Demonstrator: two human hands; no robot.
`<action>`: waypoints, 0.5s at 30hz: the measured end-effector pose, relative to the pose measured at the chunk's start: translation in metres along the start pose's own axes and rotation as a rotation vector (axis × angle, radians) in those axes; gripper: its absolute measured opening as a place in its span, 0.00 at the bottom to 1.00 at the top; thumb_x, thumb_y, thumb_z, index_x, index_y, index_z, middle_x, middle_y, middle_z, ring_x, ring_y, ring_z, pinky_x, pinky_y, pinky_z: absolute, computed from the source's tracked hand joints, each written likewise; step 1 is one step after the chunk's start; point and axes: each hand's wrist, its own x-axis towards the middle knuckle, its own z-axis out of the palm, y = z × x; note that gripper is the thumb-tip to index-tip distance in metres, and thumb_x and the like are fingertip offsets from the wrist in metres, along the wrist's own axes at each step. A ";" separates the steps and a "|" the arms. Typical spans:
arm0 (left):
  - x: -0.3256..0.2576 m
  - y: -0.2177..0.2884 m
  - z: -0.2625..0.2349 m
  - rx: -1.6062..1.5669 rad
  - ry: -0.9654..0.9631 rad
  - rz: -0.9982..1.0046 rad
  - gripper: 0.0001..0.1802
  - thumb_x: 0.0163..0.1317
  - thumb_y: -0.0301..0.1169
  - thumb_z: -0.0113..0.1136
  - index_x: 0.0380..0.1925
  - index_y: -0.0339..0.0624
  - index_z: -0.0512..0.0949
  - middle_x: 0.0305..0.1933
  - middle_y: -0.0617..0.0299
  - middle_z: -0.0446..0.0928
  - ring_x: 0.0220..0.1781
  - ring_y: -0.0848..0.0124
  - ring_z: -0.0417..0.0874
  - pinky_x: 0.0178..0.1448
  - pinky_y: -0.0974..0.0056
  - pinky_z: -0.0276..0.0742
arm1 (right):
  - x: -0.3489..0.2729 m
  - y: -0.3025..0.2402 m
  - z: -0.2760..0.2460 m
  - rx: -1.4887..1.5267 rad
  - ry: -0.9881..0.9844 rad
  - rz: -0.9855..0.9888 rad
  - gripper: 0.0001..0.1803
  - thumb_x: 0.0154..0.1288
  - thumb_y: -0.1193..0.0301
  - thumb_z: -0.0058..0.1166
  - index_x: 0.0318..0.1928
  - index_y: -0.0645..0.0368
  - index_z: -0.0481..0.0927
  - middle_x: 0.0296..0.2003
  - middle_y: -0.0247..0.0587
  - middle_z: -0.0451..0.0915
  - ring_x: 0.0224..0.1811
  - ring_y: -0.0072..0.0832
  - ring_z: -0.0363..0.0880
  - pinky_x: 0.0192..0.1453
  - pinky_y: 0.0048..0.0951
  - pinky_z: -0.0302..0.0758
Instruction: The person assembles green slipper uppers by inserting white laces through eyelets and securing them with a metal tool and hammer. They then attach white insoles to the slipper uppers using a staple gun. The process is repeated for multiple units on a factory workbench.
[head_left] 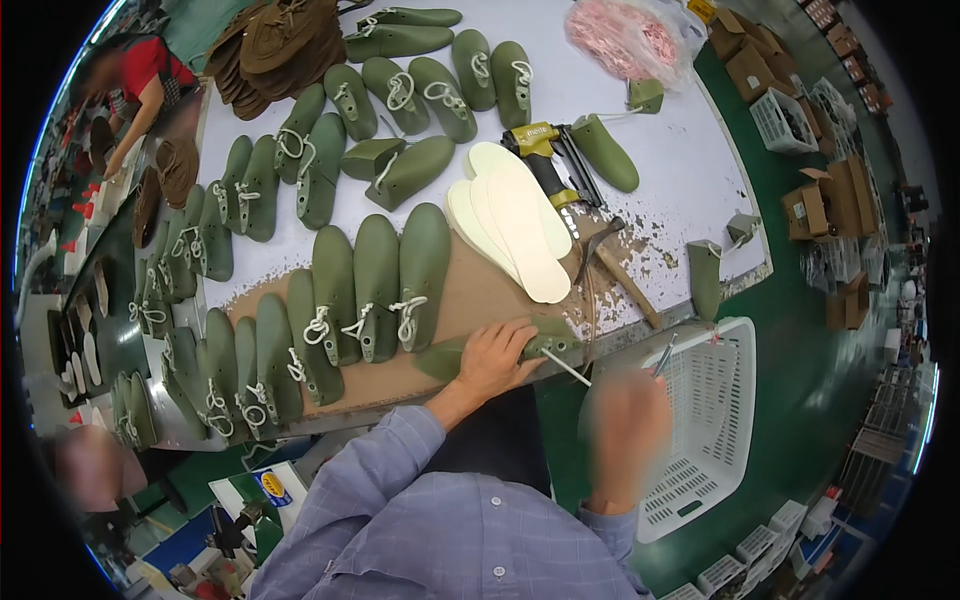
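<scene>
last in hand: olive-green plastic shoe last (520, 345) lies on its side at the near edge of the brown cardboard sheet (470, 290), just in front of me. A white cord (566, 367) sticks out of it toward my right.
left hand (492, 357): flat on that last, fingers curled over its top and pressed together, pinning it down.
right hand (625, 420): raised over the gap between table and basket, blurred. Can't tell if the fingers are spread or pinching; looks like it sits at the far end of the cord, not sure.
done, my read: three upright green lasts with knotted white cord (375, 285) stand just left of my hand, more rows of corded ones (250, 370) run along the left edge and up the table. Most of the batch seems tied.
left, my read: the one under my hand, plus a few bare lasts without cord, e.g. the one beside the tool (605, 152).
nearby: stack of cream oval insoles (515, 220), yellow-and-black nail gun (545, 160), wooden-handled hammer (615, 265), all beyond my hand on the white table (680, 170).
right side: white plastic lattice basket (705, 420) below the table edge.
far left: another person in a red top (145, 70) at the next bench.
</scene>
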 end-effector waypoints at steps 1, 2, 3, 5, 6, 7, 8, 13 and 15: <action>0.001 0.000 0.003 0.019 0.035 -0.001 0.42 0.44 0.49 0.82 0.58 0.43 0.77 0.59 0.57 0.81 0.59 0.55 0.81 0.59 0.52 0.76 | -0.001 0.002 0.005 0.045 -0.021 -0.004 0.19 0.87 0.60 0.37 0.46 0.62 0.77 0.16 0.22 0.53 0.20 0.17 0.47 0.32 0.27 0.53; 0.005 0.003 0.002 0.040 0.075 0.000 0.46 0.44 0.51 0.82 0.61 0.42 0.75 0.61 0.55 0.81 0.60 0.54 0.81 0.59 0.51 0.76 | 0.001 0.001 0.009 0.098 -0.031 -0.010 0.20 0.87 0.60 0.36 0.46 0.61 0.77 0.16 0.22 0.52 0.20 0.17 0.47 0.32 0.27 0.53; 0.004 0.008 -0.002 0.056 -0.006 -0.046 0.49 0.44 0.54 0.81 0.64 0.41 0.73 0.62 0.53 0.80 0.61 0.52 0.81 0.61 0.50 0.75 | 0.003 0.003 0.009 0.105 -0.006 0.002 0.20 0.87 0.60 0.36 0.46 0.61 0.77 0.16 0.22 0.53 0.20 0.17 0.47 0.32 0.27 0.53; -0.007 0.023 -0.012 0.093 -0.166 -0.136 0.56 0.45 0.59 0.79 0.69 0.39 0.68 0.64 0.49 0.79 0.64 0.48 0.80 0.63 0.48 0.74 | 0.006 0.011 0.006 0.124 0.040 0.024 0.20 0.87 0.61 0.35 0.46 0.61 0.77 0.16 0.22 0.53 0.20 0.17 0.47 0.32 0.27 0.53; -0.015 0.024 -0.013 0.129 -0.294 -0.113 0.58 0.44 0.61 0.78 0.71 0.40 0.67 0.64 0.48 0.78 0.64 0.47 0.79 0.64 0.47 0.73 | 0.006 0.013 0.004 0.113 0.051 0.038 0.20 0.87 0.61 0.35 0.46 0.61 0.78 0.16 0.22 0.53 0.20 0.17 0.48 0.32 0.27 0.53; -0.024 0.025 -0.014 0.166 -0.421 -0.090 0.60 0.44 0.64 0.77 0.72 0.41 0.66 0.65 0.47 0.78 0.65 0.46 0.78 0.66 0.46 0.72 | 0.005 0.015 0.003 0.102 0.062 0.052 0.20 0.87 0.61 0.35 0.46 0.61 0.78 0.16 0.22 0.53 0.20 0.17 0.48 0.32 0.27 0.53; -0.028 0.026 -0.019 0.202 -0.550 -0.076 0.62 0.43 0.66 0.76 0.73 0.42 0.65 0.65 0.46 0.77 0.66 0.45 0.77 0.67 0.45 0.71 | 0.003 0.017 0.002 0.088 0.072 0.074 0.20 0.87 0.61 0.35 0.46 0.61 0.78 0.16 0.22 0.53 0.20 0.17 0.48 0.32 0.27 0.54; 0.004 0.021 -0.052 0.105 -0.730 -0.270 0.65 0.42 0.66 0.77 0.79 0.56 0.59 0.60 0.43 0.75 0.63 0.43 0.75 0.67 0.44 0.68 | -0.005 -0.006 0.020 -0.026 0.004 0.050 0.19 0.86 0.61 0.37 0.46 0.61 0.78 0.16 0.22 0.54 0.20 0.16 0.50 0.30 0.26 0.52; 0.006 0.018 -0.060 0.127 -0.615 -0.270 0.65 0.41 0.65 0.78 0.79 0.59 0.59 0.59 0.44 0.73 0.62 0.43 0.74 0.67 0.44 0.67 | -0.009 -0.015 0.021 -0.045 -0.023 0.037 0.19 0.86 0.61 0.38 0.46 0.62 0.78 0.16 0.22 0.54 0.20 0.16 0.50 0.29 0.26 0.51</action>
